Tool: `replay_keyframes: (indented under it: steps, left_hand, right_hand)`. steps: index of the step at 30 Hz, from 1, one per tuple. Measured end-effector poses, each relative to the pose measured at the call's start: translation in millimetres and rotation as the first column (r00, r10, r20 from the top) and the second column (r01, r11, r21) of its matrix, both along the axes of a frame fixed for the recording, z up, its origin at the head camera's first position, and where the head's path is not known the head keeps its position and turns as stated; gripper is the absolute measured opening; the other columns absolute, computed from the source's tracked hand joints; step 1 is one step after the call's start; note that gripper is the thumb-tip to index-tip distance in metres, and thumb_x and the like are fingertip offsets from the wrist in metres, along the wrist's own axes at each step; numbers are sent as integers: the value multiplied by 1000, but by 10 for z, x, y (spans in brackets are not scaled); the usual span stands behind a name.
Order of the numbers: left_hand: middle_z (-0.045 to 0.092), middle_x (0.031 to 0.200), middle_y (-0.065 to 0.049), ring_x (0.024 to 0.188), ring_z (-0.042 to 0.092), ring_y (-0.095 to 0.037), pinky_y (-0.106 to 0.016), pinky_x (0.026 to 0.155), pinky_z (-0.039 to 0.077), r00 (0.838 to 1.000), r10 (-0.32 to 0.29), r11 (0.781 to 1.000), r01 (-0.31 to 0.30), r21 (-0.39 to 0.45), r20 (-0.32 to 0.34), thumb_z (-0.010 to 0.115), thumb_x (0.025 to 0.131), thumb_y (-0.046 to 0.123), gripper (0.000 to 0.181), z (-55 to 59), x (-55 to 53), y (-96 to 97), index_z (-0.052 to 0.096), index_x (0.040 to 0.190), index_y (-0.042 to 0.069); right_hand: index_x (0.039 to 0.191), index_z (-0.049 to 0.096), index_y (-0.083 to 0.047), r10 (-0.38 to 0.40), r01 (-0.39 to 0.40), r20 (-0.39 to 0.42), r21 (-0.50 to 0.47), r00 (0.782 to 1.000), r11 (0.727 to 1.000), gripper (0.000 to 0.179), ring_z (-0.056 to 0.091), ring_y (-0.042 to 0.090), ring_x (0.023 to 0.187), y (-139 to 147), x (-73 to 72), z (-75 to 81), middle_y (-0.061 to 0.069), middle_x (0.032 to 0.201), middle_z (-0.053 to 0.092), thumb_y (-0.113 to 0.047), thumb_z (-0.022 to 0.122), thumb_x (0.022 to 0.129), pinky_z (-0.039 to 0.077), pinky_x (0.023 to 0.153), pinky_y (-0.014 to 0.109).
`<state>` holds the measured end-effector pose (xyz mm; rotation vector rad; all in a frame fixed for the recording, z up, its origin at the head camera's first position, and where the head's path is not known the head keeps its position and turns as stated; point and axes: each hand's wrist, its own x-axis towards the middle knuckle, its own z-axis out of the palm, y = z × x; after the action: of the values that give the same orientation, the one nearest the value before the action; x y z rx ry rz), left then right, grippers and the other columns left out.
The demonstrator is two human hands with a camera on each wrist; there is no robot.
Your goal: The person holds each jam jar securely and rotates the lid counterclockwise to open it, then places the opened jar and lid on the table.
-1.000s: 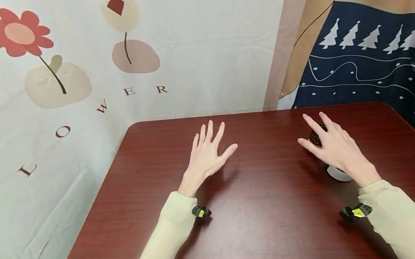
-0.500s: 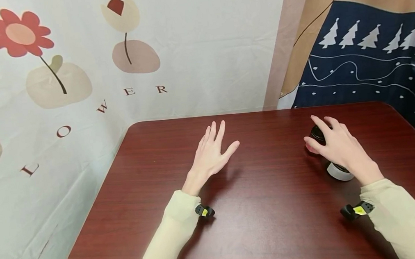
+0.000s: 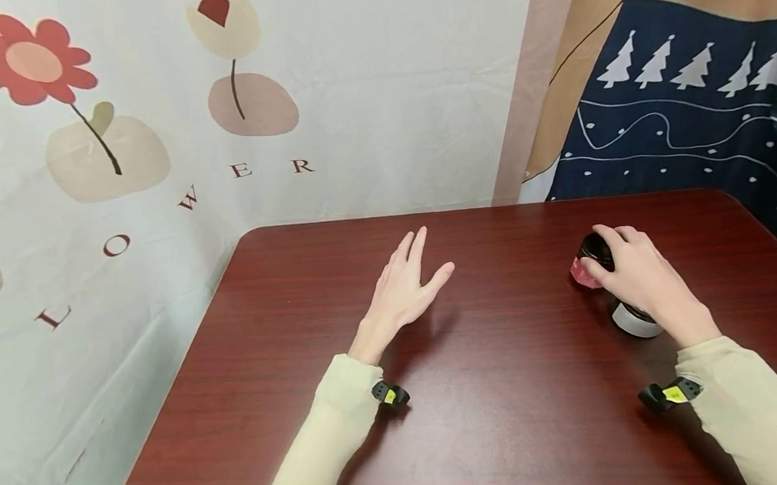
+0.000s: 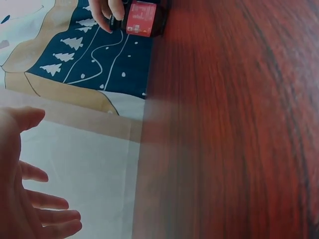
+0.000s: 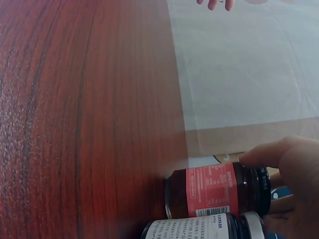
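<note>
My right hand (image 3: 644,275) curls its thumb and fingers round the top of a glass jar (image 5: 212,190) with a black lid and a red label. The jar stands upright on the table. A second jar (image 3: 634,321), dark-lidded with a white label, stands just nearer, partly under the same hand; its printed label (image 5: 192,228) shows in the right wrist view. Toward the table's middle, my left hand (image 3: 398,292) hovers over the wood with its fingers straight and thumb spread, holding nothing. In the left wrist view, the right hand's fingers (image 4: 107,7) are at the red-labelled jar's lid.
The dark red-brown wooden table (image 3: 501,417) reaches back to a white curtain (image 3: 381,81) printed with flowers and letters. At the back right hangs a navy cloth (image 3: 683,124) with white trees. Each wrist carries a small black camera (image 3: 391,393).
My right hand has lowered and moved slightly right, its fingers curling in round the red-labelled jar. More of both jars is visible. My left hand has drifted slightly right.
</note>
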<state>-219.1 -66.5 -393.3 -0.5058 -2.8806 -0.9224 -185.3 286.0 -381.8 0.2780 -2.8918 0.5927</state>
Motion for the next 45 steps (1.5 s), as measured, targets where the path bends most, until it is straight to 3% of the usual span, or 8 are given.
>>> replay_keyframes:
  steps: [10,18,28,33,40,45]
  left_hand:
    - [28,162,-14,143,37,-35,-55,111,36,999,-38,999,37,34,19,50,98,59,81,-22,-9,89,22,162,18]
    - [28,160,-15,142,39,-33,-53,109,39,997,-67,996,66,54,27,53,99,55,79,-37,-12,181,24,161,16]
    - [32,158,-15,141,40,-30,-50,110,39,995,-98,992,95,76,33,55,100,51,76,-45,-31,305,26,160,15]
    - [34,157,-14,142,39,-28,-46,112,38,992,-117,991,113,77,49,56,100,50,76,-47,-34,373,26,160,16]
    - [35,158,-11,143,39,-25,-42,113,36,984,-162,983,155,97,70,56,100,50,75,-80,-29,451,26,160,17]
    - [35,158,-10,143,39,-24,-42,113,37,979,-182,979,171,112,88,56,100,50,75,-80,-12,494,26,160,17]
  right_hand:
    - [139,45,15,-14,15,-39,20,999,1000,67,41,54,120,-5,-10,-20,39,132,46,-32,66,96,42,96,68]
    - [139,46,13,-12,12,-5,-6,1000,1000,72,42,50,118,-49,-11,-25,35,131,46,-42,65,96,46,93,68]
    - [142,44,12,-10,12,19,-81,1000,997,64,42,45,115,-68,-9,-42,30,130,42,-33,57,99,46,91,66]
    - [143,42,12,-8,9,5,-91,1000,996,67,44,46,115,-92,-12,-51,31,131,42,-34,59,98,46,91,67]
    - [138,51,7,12,-16,-44,-109,999,994,60,47,45,111,-115,-7,-63,29,127,46,-37,61,98,46,89,66]
    - [137,52,4,6,-9,-33,-110,999,994,63,47,45,111,-132,-8,-59,27,127,47,-43,63,97,46,91,66]
